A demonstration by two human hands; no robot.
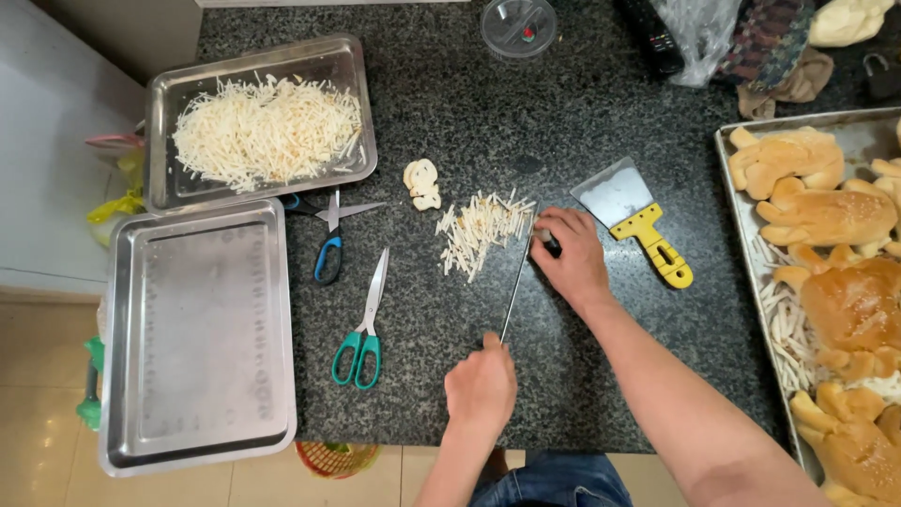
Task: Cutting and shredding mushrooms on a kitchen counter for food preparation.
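Your right hand [571,255] is closed around the dark handle of a long knife [515,289], whose thin blade runs across the dark speckled counter [488,113] toward you — your left hand [481,383] is curled over the blade's tip end, pressing on it. Just left of the blade lies a small heap of pale cut strips [479,230], with a whitish uncut lump [422,183] beside it. A yellow-handled scraper [633,216] sits right of your right hand. Green-handled scissors [361,324] and blue-handled scissors [328,239] lie further left, near a steel tray [352,66] piled with strips.
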